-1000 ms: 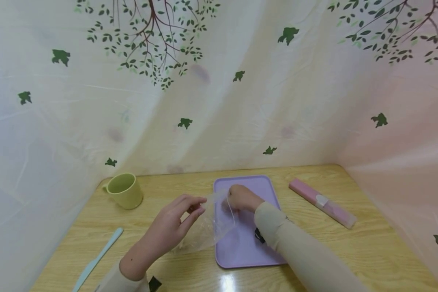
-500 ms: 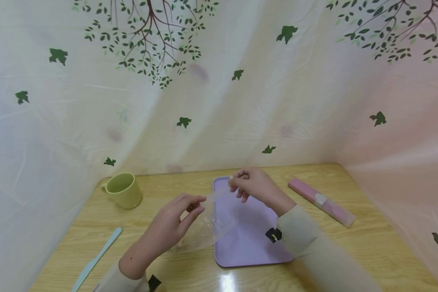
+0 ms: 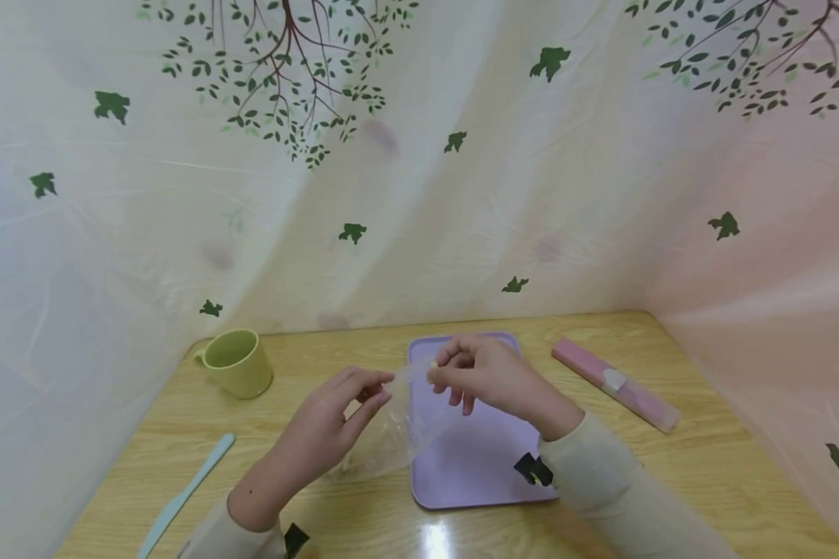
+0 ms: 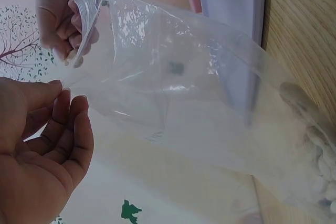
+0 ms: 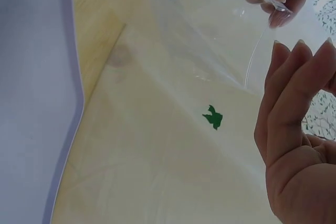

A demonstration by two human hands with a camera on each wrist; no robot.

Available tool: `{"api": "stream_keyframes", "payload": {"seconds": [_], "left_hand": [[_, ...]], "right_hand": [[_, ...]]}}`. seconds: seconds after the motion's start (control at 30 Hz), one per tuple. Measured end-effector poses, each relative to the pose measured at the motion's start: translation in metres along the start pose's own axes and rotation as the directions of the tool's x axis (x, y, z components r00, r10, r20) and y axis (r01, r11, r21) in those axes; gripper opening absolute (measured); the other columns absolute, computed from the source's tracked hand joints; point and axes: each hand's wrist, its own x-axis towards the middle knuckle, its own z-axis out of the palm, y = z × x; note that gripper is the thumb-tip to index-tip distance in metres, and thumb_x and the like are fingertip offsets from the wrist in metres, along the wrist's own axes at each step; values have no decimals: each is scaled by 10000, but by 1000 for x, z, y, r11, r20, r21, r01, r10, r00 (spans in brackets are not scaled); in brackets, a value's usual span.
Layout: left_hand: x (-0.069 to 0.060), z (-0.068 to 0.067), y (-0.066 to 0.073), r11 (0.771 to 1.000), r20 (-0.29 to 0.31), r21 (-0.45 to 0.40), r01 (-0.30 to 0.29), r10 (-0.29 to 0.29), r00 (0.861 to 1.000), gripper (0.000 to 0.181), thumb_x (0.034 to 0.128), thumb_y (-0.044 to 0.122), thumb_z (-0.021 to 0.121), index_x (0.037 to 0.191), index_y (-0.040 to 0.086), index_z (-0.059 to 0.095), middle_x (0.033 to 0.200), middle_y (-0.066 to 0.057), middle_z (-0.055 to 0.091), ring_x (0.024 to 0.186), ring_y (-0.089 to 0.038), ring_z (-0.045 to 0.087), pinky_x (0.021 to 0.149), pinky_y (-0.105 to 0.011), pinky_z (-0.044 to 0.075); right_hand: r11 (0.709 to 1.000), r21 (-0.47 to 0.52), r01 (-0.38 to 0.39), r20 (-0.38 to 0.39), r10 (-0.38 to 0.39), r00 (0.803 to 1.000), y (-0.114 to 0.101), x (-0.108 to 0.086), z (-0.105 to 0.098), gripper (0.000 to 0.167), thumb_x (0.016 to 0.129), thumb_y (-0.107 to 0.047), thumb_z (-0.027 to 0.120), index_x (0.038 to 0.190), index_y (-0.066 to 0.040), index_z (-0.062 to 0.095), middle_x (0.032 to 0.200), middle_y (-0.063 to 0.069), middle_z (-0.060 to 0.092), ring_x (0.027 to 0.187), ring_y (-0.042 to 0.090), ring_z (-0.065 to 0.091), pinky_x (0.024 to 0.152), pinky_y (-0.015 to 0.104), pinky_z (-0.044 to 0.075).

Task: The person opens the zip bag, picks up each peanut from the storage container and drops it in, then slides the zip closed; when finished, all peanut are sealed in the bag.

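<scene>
By an upper corner, my left hand [image 3: 332,415] pinches a clear zip-lock bag [image 4: 173,93] between thumb and forefinger. The bag hangs partly over the purple tray [image 3: 482,466]. Several small pale, pebble-like pieces [image 4: 324,163] lie at its bottom, blurred by the plastic. Just beside the bag's mouth, my right hand [image 3: 499,380] pinches a small whitish piece [image 3: 433,366] at its fingertips. From the left wrist view the right hand [image 4: 60,14] appears behind the zip edge. That piece does not show clearly in the right wrist view, where the fingers [image 5: 294,103] are bent.
A yellow-green mug [image 3: 241,369] stands at the back left of the wooden table [image 3: 342,528]. Toward the front left lies a light blue spreader knife [image 3: 185,497]. A long pink case [image 3: 615,384] rests right of the tray. A printed curtain [image 3: 419,194] surrounds the table.
My right hand has come out of the bag with the small pale piece, then dipped slightly beside the mouth. The left hand keeps its grip in nearly the same spot.
</scene>
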Motion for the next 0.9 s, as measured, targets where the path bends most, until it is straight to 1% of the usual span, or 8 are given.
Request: {"api": "stream_keyframes", "payload": {"seconds": [0.07, 0.23, 0.37, 0.57, 0.63, 0.77, 0.9], "left_hand": [[0, 0, 0, 1000, -3, -1, -2, 2, 1000, 264, 1009, 123, 746, 1272, 110, 729, 1061, 48, 730, 934, -56, 677, 739, -210, 575], [1, 0, -1, 1000, -10, 2, -12, 12, 1000, 270, 1005, 119, 750, 1274, 112, 728, 1059, 43, 733, 931, -63, 680, 726, -214, 572], [2, -1, -1, 1000, -6, 1, -8, 8, 1000, 272, 1009, 124, 747, 1281, 117, 727, 1062, 45, 733, 930, -58, 677, 720, -197, 562], [2, 0, -2, 1000, -17, -10, -20, 20, 1000, 267, 1001, 102, 752, 1267, 100, 732, 1048, 39, 737, 920, -64, 686, 726, -201, 573], [2, 0, -2, 1000, -25, -11, -22, 22, 999, 265, 996, 97, 756, 1261, 99, 735, 1041, 39, 737, 917, -62, 687, 727, -203, 575], [1, 0, -3, 1000, -36, -8, -18, 18, 999, 262, 992, 84, 757, 1253, 95, 738, 1032, 34, 738, 912, -69, 689, 726, -244, 593], [2, -3, -3, 1000, -36, 6, 4, -4, 999, 261, 1000, 99, 752, 1261, 99, 736, 1031, 35, 736, 920, -71, 687, 740, -291, 611]], "right_hand": [[1000, -10, 13, 21, -13, 1000, -1, -2, 2, 238, 1007, -244, 736, 1103, -39, 661, 998, 146, 800, 732, 261, 711, 640, 435, 637], [999, -29, 41, 49, -39, 998, -2, -4, 5, 195, 1024, -200, 691, 1132, -38, 673, 1020, 135, 806, 723, 221, 711, 625, 415, 633], [998, -43, 49, 57, -46, 997, -3, -5, 6, 187, 1036, -213, 684, 1124, -49, 676, 1011, 126, 805, 719, 213, 706, 604, 412, 621], [998, -56, 41, 50, -38, 998, -1, -8, 5, 219, 1042, -278, 705, 1091, -66, 680, 967, 90, 798, 707, 210, 696, 586, 381, 605], [998, -55, 36, 45, -34, 998, 0, -9, 5, 235, 1049, -289, 699, 1092, -58, 683, 964, 104, 795, 700, 208, 689, 585, 379, 604], [998, -41, 37, 36, -35, 999, -1, -11, 3, 280, 1070, -305, 673, 1114, -28, 687, 972, 151, 786, 690, 205, 679, 576, 371, 600], [998, -32, 48, 26, -47, 999, -3, -14, 2, 297, 1084, -323, 653, 1110, -28, 685, 956, 157, 779, 689, 215, 679, 562, 347, 593]]}}
